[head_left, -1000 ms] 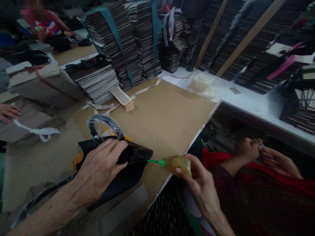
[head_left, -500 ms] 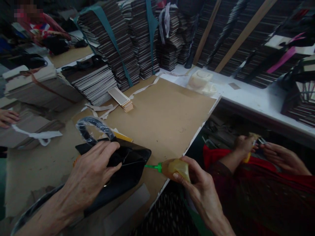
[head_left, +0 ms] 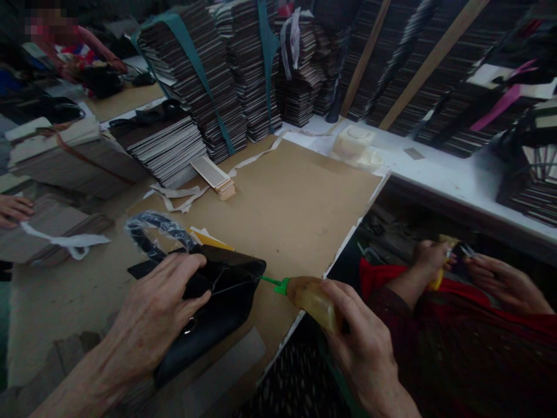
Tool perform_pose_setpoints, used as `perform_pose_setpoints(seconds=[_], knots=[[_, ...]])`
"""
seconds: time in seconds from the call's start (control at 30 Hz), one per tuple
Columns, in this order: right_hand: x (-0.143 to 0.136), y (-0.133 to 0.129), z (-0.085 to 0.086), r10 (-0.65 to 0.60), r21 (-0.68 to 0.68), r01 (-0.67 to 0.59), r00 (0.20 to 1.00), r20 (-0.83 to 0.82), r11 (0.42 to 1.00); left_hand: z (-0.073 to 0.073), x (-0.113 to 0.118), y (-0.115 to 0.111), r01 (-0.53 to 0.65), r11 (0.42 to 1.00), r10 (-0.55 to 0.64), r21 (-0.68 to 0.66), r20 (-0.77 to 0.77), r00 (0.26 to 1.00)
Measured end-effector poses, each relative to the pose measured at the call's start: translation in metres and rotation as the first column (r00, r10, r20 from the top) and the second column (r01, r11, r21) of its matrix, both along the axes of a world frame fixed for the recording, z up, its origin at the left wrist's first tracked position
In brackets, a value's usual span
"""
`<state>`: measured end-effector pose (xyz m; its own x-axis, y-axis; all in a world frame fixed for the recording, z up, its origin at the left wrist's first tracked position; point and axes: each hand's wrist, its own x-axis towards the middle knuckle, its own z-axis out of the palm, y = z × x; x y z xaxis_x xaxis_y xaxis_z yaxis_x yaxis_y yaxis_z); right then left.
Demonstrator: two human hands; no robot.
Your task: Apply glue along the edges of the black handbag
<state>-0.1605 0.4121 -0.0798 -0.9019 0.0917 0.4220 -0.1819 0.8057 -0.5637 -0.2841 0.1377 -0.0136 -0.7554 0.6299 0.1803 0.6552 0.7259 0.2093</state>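
A black handbag (head_left: 217, 331) lies tilted on the brown-covered table, its mouth facing right and its plastic-wrapped handle (head_left: 152, 226) standing up behind. My left hand (head_left: 165, 302) grips the bag's upper edge, thumb near the opening, other fingers partly hidden. In my right hand (head_left: 357, 325) is a squeeze bottle (head_left: 311, 296) of yellowish-brown liquid, fingers wrapped round its base. The bottle's thin green nozzle (head_left: 272, 281) points left, its tip at the right corner of the bag's opening. Whether liquid comes out I cannot tell.
Small card strips (head_left: 215, 177) lie on the table (head_left: 300, 203) beyond the bag. Tall board stacks (head_left: 200, 75) stand behind. A white container (head_left: 352, 142) sits on the white ledge. Close on the right, a co-worker's hands (head_left: 429, 261) hold a small item; another person's hand (head_left: 15, 210) is far left.
The bottle has tilted, its nozzle end now higher and its base lower, with my right hand turned along. The bag and my left hand have shifted slightly left.
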Motion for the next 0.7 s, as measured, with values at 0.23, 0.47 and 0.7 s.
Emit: perform_pose_setpoints(seconds=[0.23, 0.47, 0.7], knots=[[-0.009, 0.013, 0.002, -0.026, 0.110, 0.032, 0.998, -0.064, 0.993, 0.003, -0.003, 0.001, 0.002, 1.000, -0.001, 0.017, -0.061, 0.998], [-0.035, 0.036, 0.053, -0.492, -0.706, 0.364, 0.870, 0.025, 0.607, 0.012, -0.010, -0.009, -0.050, 0.995, 0.056, 0.087, -0.070, 0.996], [-0.087, 0.070, 0.104, -0.317, -0.986, 0.100, 0.938, 0.138, -0.133, 0.004, -0.013, -0.022, -0.075, 0.981, 0.087, 0.178, -0.064, 0.994]])
